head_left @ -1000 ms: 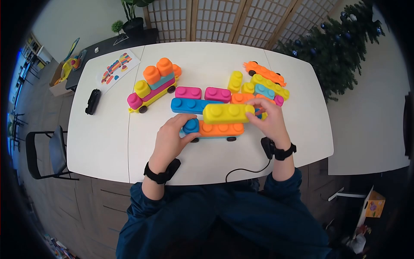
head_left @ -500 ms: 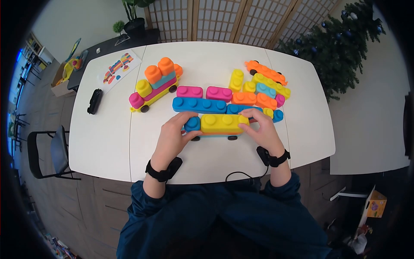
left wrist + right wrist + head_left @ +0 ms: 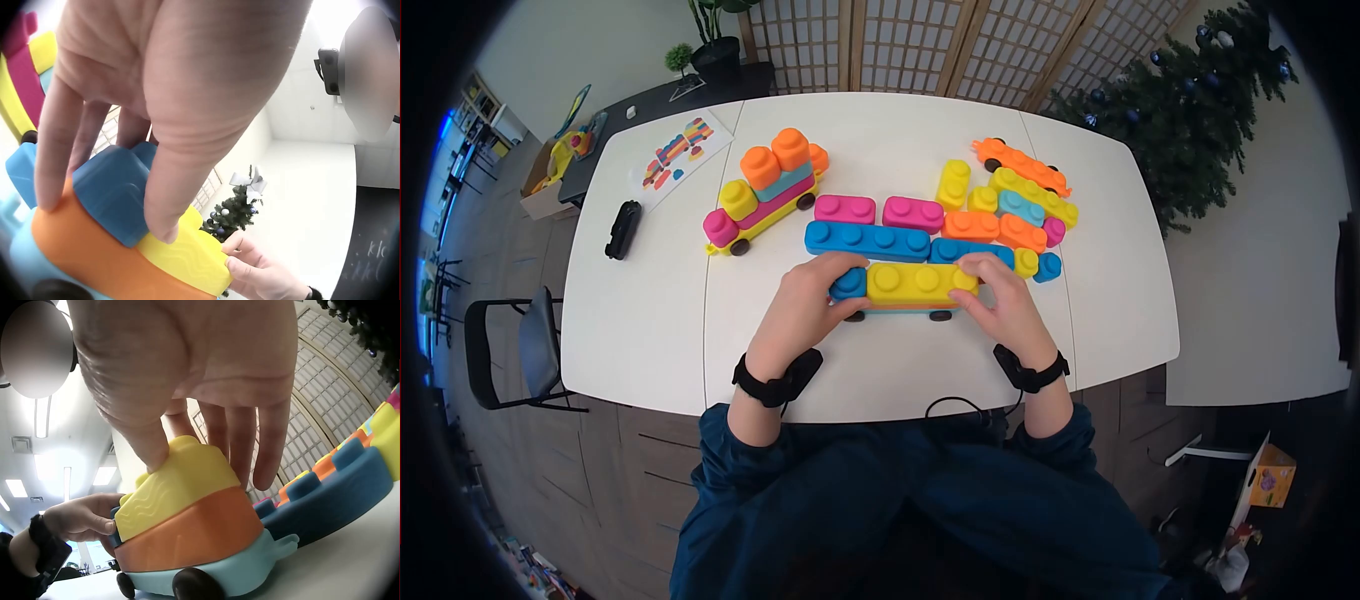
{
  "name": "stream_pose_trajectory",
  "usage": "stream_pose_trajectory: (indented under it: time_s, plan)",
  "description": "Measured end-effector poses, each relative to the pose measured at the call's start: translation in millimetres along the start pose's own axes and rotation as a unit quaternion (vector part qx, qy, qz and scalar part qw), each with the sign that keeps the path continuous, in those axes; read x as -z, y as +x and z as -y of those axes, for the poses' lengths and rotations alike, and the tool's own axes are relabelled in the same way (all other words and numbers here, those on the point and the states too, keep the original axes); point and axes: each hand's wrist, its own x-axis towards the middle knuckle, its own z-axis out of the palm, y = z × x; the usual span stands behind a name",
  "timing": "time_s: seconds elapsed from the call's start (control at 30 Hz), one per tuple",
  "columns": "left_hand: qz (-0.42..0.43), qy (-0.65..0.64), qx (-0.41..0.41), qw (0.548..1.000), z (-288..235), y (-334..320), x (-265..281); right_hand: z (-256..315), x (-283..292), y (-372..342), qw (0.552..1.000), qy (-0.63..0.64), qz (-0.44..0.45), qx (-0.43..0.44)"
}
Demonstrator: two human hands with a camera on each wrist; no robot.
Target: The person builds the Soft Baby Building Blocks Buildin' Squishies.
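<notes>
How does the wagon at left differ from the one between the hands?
The left wagon has a yellow base; the held wagon, a pale blue one. The left wagon stands slantwise, untouched; the held wagon sits straight across, gripped by the left hand and right hand. Both have black wheels.

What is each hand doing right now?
Left hand: pinching the small blue block between thumb and fingers.
Right hand: pinching the end of the long yellow block.
</notes>
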Motion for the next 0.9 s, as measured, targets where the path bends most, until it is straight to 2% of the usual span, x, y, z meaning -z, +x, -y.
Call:
stream_pose_trajectory:
  time_s: [0.07,0.2,0.3,0.57,0.9]
  plan:
    - [0.024,-0.002,0.013,1.000,-3.0,1.1,1.1,-3.5,-1.2,-1.1,1.000,0.024,-0.008,-0.008]
    - [0.010,0.012,0.019,1.000,-8.9,-2.4,-4.6,-1.5,-1.0,-2.0,1.000,0.002,-0.012,0.006]
    - [-0.004,0.036,-0.011,0.999,-7.1,-2.2,-5.0,-1.1,-2.6,-4.4,0.999,-0.032,-0.022,0.009]
    - [0.024,0.012,0.006,1.000,-1.1,2.1,-3.9,-4.4,-2.5,-5.6,0.999,-0.018,-0.035,0.007]
    - [0.011,-0.003,0.015,1.000,-0.3,-1.3,-6.0,0.5,-0.8,-6.5,0.999,-0.019,-0.024,-0.022]
